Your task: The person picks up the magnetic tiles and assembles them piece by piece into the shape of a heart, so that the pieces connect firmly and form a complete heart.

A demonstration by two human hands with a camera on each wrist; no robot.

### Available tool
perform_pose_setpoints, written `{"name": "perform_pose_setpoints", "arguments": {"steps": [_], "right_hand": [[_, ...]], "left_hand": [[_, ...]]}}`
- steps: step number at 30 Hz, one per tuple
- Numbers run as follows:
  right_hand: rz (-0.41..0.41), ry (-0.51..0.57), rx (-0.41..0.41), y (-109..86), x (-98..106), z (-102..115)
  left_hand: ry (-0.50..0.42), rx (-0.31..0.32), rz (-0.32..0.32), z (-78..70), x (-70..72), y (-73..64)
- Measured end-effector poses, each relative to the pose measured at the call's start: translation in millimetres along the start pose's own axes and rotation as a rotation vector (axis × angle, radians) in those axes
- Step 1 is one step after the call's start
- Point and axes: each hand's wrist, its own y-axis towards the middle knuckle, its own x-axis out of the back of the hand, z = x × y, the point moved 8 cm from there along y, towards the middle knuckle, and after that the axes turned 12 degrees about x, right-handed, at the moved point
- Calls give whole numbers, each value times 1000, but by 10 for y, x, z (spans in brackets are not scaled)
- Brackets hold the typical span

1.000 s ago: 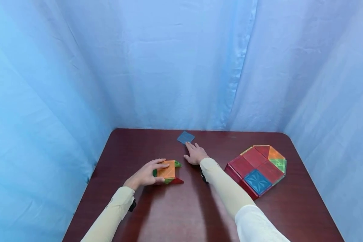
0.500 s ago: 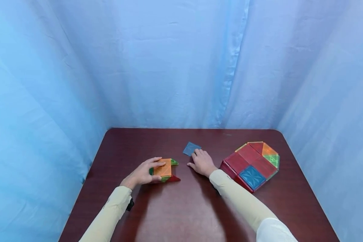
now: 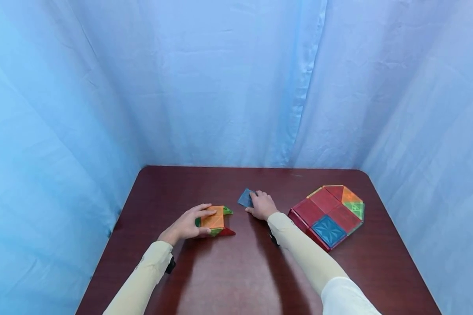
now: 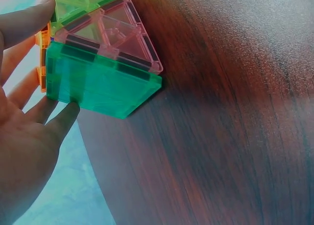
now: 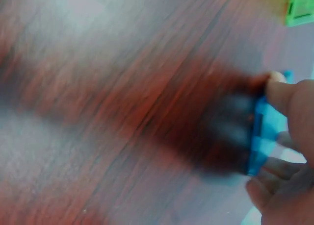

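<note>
My left hand (image 3: 184, 223) grips a small block of magnetic tiles (image 3: 213, 217) from the left. Its top is an orange square; green and red triangular tiles show at its sides. In the left wrist view, thumb and fingers span a dark green side tile (image 4: 98, 83) and the orange edge. To the right, my right hand (image 3: 262, 205) pinches a blue square magnetic tile (image 3: 245, 198). The right wrist view, partly blurred, has this blue tile (image 5: 267, 132) tilted between thumb and fingers; some fingers are hidden behind it.
A larger build of magnetic tiles (image 3: 331, 210), mostly red with blue, orange and green pieces, stands at the right of the dark wooden table (image 3: 236, 280). Blue curtains (image 3: 220, 87) hang around the back and sides.
My right hand has drawn the blue tile from the table's back edge nearer, and now pinches it by its right side. My left hand keeps its grip on the small block.
</note>
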Motion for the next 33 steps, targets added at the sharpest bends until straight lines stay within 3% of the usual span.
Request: {"name": "perform_pose_setpoints", "arguments": {"steps": [5,11,16,21,27,33], "right_hand": [[42,54,-10,-59,43,100],[68,156,43,-140,-13,144],[32,262,162,-176,-20,261],[77,306,272,-183,-84,473],[142,334,281,-201,-235,626],[121,366,271,-240,-290,641]], "left_hand": [[-6,8,-8,12,4,-17],[-13,10,-12,9,1,-16],[-15,16,-6,2,-19,-10],[-19,27,3,-12,-40,0],[-25,-7,14,-66,-68,39],[-28,-14,1,-74,-69,44]]}}
